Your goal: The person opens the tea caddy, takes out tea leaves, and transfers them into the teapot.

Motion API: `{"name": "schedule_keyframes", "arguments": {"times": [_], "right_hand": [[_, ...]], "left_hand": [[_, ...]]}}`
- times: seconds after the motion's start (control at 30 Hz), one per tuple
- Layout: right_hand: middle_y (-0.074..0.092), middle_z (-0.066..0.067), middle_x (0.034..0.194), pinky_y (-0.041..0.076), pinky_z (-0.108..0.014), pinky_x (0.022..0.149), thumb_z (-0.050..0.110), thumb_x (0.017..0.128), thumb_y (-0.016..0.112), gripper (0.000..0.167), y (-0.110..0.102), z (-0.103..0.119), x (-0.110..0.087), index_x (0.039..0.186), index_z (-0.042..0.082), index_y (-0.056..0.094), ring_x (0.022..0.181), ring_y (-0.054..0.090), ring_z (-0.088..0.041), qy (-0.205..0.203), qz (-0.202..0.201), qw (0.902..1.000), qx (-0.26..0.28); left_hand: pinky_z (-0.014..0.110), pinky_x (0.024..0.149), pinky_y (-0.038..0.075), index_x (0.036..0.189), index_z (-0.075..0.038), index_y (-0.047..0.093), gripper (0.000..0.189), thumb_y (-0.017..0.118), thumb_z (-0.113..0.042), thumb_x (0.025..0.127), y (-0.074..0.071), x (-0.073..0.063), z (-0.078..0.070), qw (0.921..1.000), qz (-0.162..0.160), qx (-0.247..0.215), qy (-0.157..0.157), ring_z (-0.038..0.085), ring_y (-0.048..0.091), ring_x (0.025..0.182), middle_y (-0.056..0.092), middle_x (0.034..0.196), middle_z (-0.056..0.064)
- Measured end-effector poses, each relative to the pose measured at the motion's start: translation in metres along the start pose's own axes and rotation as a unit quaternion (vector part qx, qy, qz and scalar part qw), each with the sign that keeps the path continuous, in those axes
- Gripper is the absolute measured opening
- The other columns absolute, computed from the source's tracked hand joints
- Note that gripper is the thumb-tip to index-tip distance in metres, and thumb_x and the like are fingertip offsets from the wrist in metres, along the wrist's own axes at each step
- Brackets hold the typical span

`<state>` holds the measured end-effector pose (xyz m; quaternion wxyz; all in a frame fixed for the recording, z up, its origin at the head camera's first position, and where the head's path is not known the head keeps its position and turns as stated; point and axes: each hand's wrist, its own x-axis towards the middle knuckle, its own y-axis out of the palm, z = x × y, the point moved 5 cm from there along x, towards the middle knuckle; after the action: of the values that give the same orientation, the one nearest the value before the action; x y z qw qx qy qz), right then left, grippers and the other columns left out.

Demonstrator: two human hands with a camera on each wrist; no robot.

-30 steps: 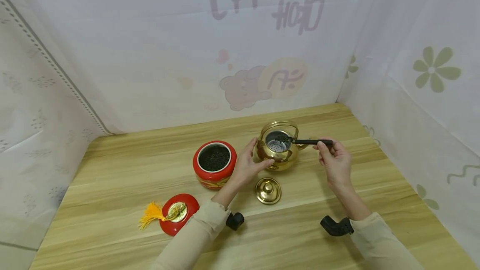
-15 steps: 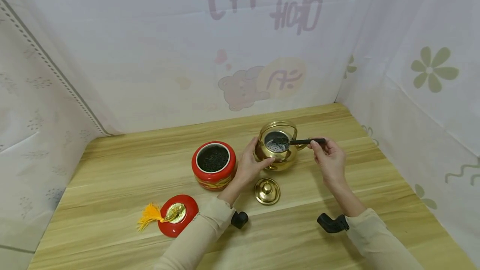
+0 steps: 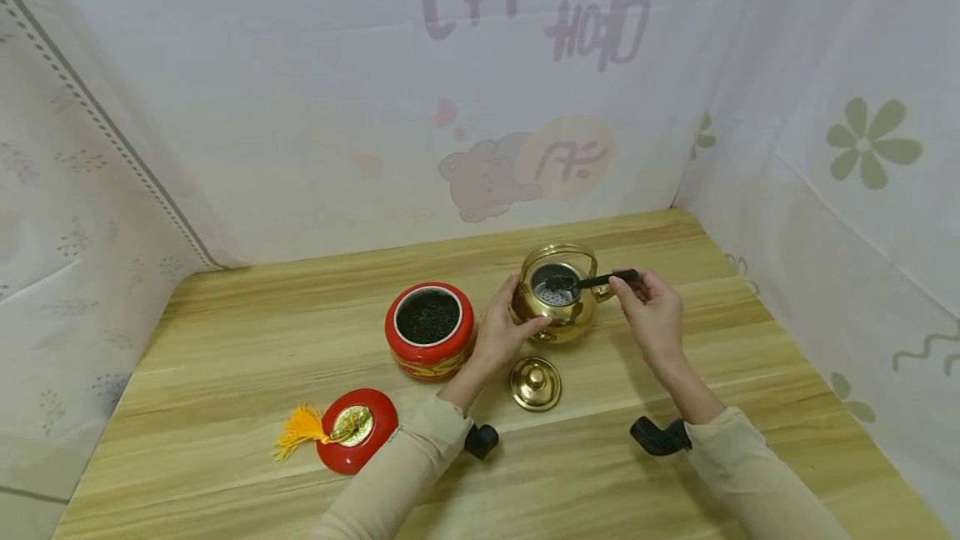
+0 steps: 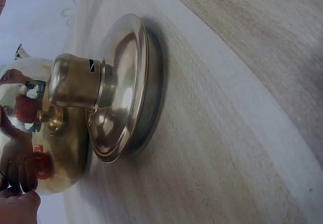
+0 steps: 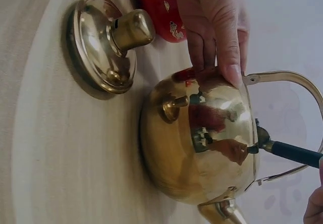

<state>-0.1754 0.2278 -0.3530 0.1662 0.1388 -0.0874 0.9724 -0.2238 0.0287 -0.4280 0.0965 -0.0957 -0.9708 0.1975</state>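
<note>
A golden teapot (image 3: pixel 564 319) with a raised hoop handle stands uncovered, showing a perforated strainer (image 3: pixel 553 293) in its mouth. My left hand (image 3: pixel 501 327) holds the pot's left side, the thumb along its front and the fingers round the far side. With my right hand (image 3: pixel 654 313) I pinch the black handle of a small spoon (image 3: pixel 609 278). Its bowl, heaped with dark tea leaves (image 3: pixel 559 282), is over the strainer. In the right wrist view the spoon's neck (image 5: pixel 263 142) crosses the pot's rim. The golden lid (image 3: pixel 536 383) lies knob up in front of the pot.
Left of the pot stands a red jar (image 3: pixel 429 348), filled with dark tea leaves. Its red lid (image 3: pixel 358 432), with a yellow tassel (image 3: pixel 300 432), lies by my left forearm. The pot's spout (image 5: pixel 222 211) points right. Printed cloth (image 3: pixel 337 107) hangs behind the wooden table (image 3: pixel 255 340).
My right hand has moved left, carrying the spoon further over the strainer, and the handle now tilts up toward the hand. My left hand stays on the pot.
</note>
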Motion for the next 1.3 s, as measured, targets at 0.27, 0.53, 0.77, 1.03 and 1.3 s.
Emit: {"name": "schedule_keyframes", "arguments": {"times": [0.27,0.53,0.77,1.03,1.3], "right_hand": [[0.067,-0.022,0.081,0.042,-0.009,0.05,0.0,0.084,0.067,0.016,0.006,0.003,0.005,0.097,-0.011,0.066,0.061,0.055,0.0,-0.047,0.005,0.995,-0.087],[0.066,-0.025,0.082,0.039,-0.009,0.048,0.004,0.084,0.068,0.017,0.004,-0.013,0.011,0.098,-0.007,0.068,0.06,0.054,0.002,-0.054,0.006,0.9933,-0.102],[0.065,-0.007,0.074,0.036,-0.011,0.046,-0.002,0.086,0.065,0.015,0.002,0.011,0.0,0.098,-0.011,0.065,0.058,0.05,0.003,-0.052,0.0,0.9963,-0.069],[0.064,0.002,0.074,0.036,-0.015,0.043,0.0,0.088,0.061,0.02,-0.01,-0.006,-0.005,0.103,-0.013,0.062,0.052,0.047,-0.005,-0.055,-0.02,0.9972,0.045],[0.062,0.0,0.069,0.04,-0.017,0.043,-0.002,0.089,0.06,0.02,0.009,0.005,-0.015,0.1,-0.018,0.057,0.052,0.048,-0.009,-0.058,-0.028,0.9804,0.186]], "left_hand": [[0.04,0.115,0.025,0.144,-0.005,0.036,0.078,0.076,-0.024,0.08,0.0,0.0,0.002,0.9999,-0.001,0.016,-0.003,0.027,0.03,0.138,0.033,0.149,0.018],[0.04,0.115,0.025,0.145,-0.006,0.035,0.079,0.076,-0.025,0.08,-0.001,-0.001,0.001,0.9997,-0.003,0.023,-0.004,0.028,0.03,0.138,0.033,0.15,0.016],[0.042,0.115,0.025,0.144,-0.004,0.035,0.08,0.077,-0.023,0.079,-0.001,-0.001,0.002,0.9997,-0.002,0.024,-0.001,0.029,0.03,0.138,0.033,0.149,0.017],[0.041,0.114,0.026,0.143,-0.001,0.036,0.081,0.077,-0.025,0.078,-0.007,-0.009,-0.002,0.9993,-0.011,0.036,0.003,0.028,0.033,0.137,0.035,0.148,0.017],[0.041,0.106,0.037,0.144,0.001,0.033,0.083,0.077,-0.023,0.079,-0.029,-0.04,-0.02,0.9994,0.006,-0.007,0.032,0.031,0.033,0.136,0.031,0.15,0.019]]}}
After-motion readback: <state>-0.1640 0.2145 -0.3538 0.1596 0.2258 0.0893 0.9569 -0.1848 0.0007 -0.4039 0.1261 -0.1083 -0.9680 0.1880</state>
